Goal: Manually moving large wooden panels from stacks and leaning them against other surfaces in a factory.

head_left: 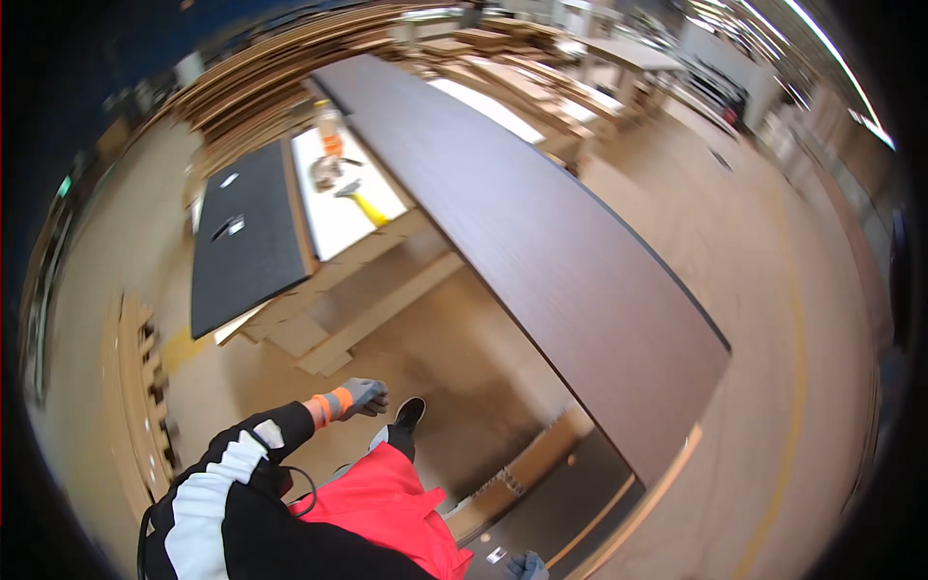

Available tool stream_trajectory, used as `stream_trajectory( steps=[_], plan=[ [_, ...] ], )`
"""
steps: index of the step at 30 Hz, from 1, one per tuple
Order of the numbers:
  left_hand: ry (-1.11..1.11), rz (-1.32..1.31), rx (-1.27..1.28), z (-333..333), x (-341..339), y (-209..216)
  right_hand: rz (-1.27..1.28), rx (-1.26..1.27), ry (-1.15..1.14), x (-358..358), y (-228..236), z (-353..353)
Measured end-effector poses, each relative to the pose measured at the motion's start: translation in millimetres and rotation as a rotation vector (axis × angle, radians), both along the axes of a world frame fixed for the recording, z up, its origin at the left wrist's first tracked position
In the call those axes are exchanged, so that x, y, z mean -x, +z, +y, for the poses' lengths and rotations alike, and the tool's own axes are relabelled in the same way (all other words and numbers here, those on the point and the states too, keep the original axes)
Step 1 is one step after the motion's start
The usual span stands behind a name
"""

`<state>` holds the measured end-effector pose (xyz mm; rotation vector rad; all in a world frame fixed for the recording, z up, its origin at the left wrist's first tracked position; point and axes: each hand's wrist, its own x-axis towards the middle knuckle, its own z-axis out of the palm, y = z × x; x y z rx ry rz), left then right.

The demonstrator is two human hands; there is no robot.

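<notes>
My left hand [363, 397], in a grey glove with an orange cuff, hangs over the floor beside my shoe. Its fingers bend loosely, and nothing shows in them. At the lower edge, part of my gloved right hand [528, 566] is by a dark panel [565, 495]; its fingers are mostly cut off. A long brown board [522, 242] runs from the far stack toward the near right. Left of it, a white surface [333, 237] bears a yellow-handled hammer [367, 207], a blurred brownish tool or roll [326, 174] and a bottle with orange on it [330, 135].
A black panel [251, 251] lies on the left of the workbench. Stacked wooden boards [290, 72] stand behind, with more piles [522, 82] beyond the brown board. Notched wooden strips [135, 396] lie at the left. A yellow line [795, 338] crosses the floor at right.
</notes>
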<state>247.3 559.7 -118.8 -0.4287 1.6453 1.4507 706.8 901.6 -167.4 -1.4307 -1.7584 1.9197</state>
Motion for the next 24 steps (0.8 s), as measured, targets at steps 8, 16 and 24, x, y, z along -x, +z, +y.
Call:
stream_trajectory(
  steps=[8, 16, 24],
  plan=[
    [0.715, 0.22, -1.258, -176, 49, 56, 0.079, 0.543, 0.077, 331, 38, 9],
    [0.059, 0.548, 0.814, -91, 245, 139, -0.013, 0.24, 0.744, 538, 86, -23],
    [0.18, 0.507, 0.966, -35, 295, 86, 0.009, 0.161, 0.684, 546, 154, -4]
  ],
)
